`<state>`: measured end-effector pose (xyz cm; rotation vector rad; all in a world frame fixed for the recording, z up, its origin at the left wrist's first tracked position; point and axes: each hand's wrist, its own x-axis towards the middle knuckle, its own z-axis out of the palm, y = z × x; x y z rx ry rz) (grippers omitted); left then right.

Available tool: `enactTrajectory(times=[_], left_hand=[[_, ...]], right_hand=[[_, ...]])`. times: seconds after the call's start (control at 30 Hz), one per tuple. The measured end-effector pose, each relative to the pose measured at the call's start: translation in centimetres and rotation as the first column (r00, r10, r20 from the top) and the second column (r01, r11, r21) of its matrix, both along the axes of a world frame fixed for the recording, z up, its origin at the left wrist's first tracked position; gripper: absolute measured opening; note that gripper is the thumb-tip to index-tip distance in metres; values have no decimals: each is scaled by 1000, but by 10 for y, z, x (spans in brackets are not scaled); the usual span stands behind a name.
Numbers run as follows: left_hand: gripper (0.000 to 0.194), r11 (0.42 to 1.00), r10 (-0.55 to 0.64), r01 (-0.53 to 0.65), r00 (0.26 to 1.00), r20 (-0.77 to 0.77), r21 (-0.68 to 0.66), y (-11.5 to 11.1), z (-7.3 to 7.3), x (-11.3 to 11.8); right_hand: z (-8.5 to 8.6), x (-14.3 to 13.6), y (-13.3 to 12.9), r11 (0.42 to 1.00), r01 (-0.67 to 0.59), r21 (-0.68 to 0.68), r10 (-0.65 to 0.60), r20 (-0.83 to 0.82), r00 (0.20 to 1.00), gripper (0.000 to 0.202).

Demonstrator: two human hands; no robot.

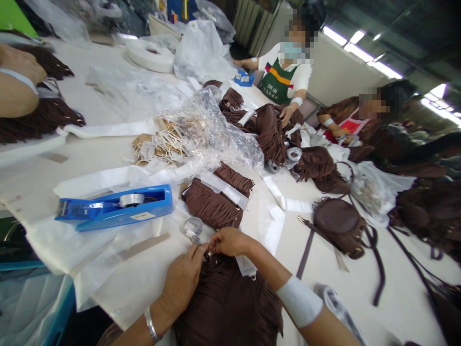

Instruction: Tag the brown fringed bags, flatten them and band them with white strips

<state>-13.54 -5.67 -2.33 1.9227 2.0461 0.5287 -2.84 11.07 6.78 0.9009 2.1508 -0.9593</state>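
Observation:
A dark brown fringed bag (230, 300) lies in front of me at the table's near edge. My left hand (185, 271) and my right hand (226, 241) meet at its upper left corner, where small metal hardware shows. Both hands have their fingers pinched there, closed on that hardware; the exact grip is partly hidden. A white tag (246, 265) lies by the bag's top edge, under my right forearm. Just beyond my hands rests another brown fringed piece (212, 202) with a pale strip across it. A small clear roll (192, 227) sits beside my fingers.
A blue tape dispenser (124, 206) stands to the left. Farther back are a heap of stringed tags (167, 144), plastic bags (203, 53) and a white roll (150, 54). A round brown bag (338, 223) lies right. Co-workers sit across the table; another person's arm (18, 81) reaches in at left.

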Motion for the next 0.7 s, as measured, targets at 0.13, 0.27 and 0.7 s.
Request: enactTrajectory(times=[0.13, 0.27, 0.7], left_hand=[[37, 1000, -6, 6, 1000, -20, 1, 1, -1, -3], [32, 1000, -20, 21, 999, -30, 21, 1, -4, -4], [25, 997, 38, -41, 998, 41, 68, 2, -6, -2]], right_hand=[[5, -7, -4, 996, -61, 62, 59, 28, 998, 23], [9, -10, -12, 986, -79, 145, 71, 57, 996, 27], [16, -11, -29, 970, -100, 220, 81, 92, 992, 34]])
